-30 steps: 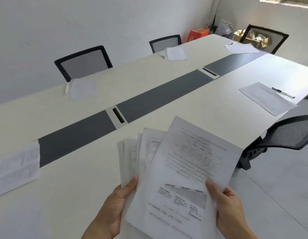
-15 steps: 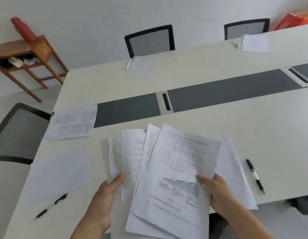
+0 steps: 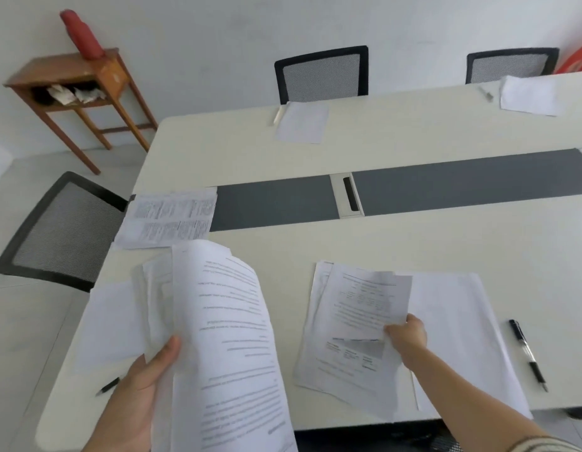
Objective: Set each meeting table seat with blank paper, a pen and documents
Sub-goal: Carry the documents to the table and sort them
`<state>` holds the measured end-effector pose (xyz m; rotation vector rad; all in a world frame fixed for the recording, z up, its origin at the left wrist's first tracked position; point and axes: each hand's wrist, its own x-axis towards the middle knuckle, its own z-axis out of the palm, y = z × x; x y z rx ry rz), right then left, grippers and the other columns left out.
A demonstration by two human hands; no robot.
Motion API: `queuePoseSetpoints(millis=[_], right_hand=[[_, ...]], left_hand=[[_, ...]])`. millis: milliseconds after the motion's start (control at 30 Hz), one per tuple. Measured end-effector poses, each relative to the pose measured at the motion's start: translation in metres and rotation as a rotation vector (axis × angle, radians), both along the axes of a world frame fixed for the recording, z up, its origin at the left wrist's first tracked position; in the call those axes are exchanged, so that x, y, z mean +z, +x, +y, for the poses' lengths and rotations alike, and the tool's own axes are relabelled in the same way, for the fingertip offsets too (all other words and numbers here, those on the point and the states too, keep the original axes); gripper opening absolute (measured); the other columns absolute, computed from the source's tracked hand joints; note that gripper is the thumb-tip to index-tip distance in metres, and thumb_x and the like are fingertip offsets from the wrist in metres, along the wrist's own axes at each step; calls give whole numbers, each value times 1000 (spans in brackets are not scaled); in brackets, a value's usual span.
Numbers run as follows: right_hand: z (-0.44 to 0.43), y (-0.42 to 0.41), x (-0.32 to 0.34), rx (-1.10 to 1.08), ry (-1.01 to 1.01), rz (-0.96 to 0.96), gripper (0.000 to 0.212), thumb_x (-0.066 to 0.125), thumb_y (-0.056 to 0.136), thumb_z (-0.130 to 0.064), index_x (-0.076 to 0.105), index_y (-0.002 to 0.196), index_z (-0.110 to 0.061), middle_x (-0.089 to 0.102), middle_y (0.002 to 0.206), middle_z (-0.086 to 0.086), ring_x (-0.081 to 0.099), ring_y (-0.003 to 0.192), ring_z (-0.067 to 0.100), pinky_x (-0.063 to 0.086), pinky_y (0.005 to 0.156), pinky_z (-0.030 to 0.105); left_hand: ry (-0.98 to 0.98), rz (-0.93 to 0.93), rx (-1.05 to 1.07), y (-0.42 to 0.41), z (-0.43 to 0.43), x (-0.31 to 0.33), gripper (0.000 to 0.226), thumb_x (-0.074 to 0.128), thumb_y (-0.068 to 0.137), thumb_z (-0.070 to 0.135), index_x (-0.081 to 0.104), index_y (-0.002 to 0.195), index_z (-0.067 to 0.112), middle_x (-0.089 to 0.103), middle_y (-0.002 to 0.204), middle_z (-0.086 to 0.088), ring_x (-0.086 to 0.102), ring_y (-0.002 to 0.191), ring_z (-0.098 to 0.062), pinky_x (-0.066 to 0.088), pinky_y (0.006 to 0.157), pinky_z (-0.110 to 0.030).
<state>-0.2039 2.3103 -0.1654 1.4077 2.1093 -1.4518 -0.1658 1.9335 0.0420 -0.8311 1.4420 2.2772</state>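
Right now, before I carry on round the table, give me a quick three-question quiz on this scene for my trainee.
1. True or false: the right hand is empty.
2. Where does the black pen lie relative to the blank sheet at the near seat? A) left of it B) right of it C) on top of it
3. Fill in: the left hand grips a fanned stack of ____.
Key: 1 false, it pinches a printed document set. 2 B. 3 printed documents.
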Motion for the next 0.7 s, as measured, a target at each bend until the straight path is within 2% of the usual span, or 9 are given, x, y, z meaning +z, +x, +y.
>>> queuePoseSetpoints(millis=[100,167,200,300,400,433,500,600,700], right_hand=[[-2,14,21,140,210,-25,57,65,87,-14,43,139,-12,59,130,14,59,112,33,50,84,40],[-5,28,42,188,272,54,64,68,89,-25,38,144,-15,52,140,9,54,123,28,48,91,41],[-8,36,54,185,216,123,62,70,88,-30,43,142,-15,54,138,7,55,122,24,48,93,40],[-24,64,96,138,-236,249,65,70,76,-52,58,129,-16,67,123,2,63,110,15,50,94,37],[-37,98,114,96,-724,253,65,61,81,-65,60,128,-20,69,124,7,64,116,23,48,102,44],[-39,109,119,81,-849,288,62,55,85,-63,60,130,-20,66,129,11,61,120,28,45,105,47],[-36,132,133,-52,-959,352,56,59,86,-49,61,130,-13,64,131,18,61,120,36,45,104,52],[-11,174,152,-226,-786,489,54,78,71,-22,65,117,3,71,112,26,69,101,43,58,83,51],[25,225,164,-325,-562,601,53,85,63,-18,69,106,8,74,100,26,72,90,42,61,73,46]], left_hand=[[32,-5,-64,-6,8,0,40,58,83,28,66,121,18,71,117,-8,70,99,-29,58,80,-46],[54,-14,-151,-12,21,-1,38,59,82,28,70,116,13,71,115,-14,71,94,-31,59,77,-46],[68,-13,-203,-16,28,-3,36,59,81,27,72,110,11,71,112,-16,72,91,-32,59,76,-46],[113,-15,-362,-22,61,0,31,62,76,25,77,94,5,75,96,-18,73,76,-31,61,67,-43],[176,1,-555,-23,97,3,56,86,61,33,73,104,0,73,101,-22,73,80,-34,61,69,-44],[172,12,-604,-21,108,5,61,89,57,34,73,105,0,72,104,-23,72,83,-35,60,71,-45],[113,56,-651,-16,129,5,45,78,70,30,73,102,-1,71,107,-25,72,84,-36,61,70,-45],[0,121,-688,1,167,7,36,61,82,23,70,107,-2,71,108,-23,71,92,-37,61,73,-42],[7,120,-734,36,211,9,28,56,91,21,71,106,3,74,105,-17,72,92,-31,57,78,-42]])
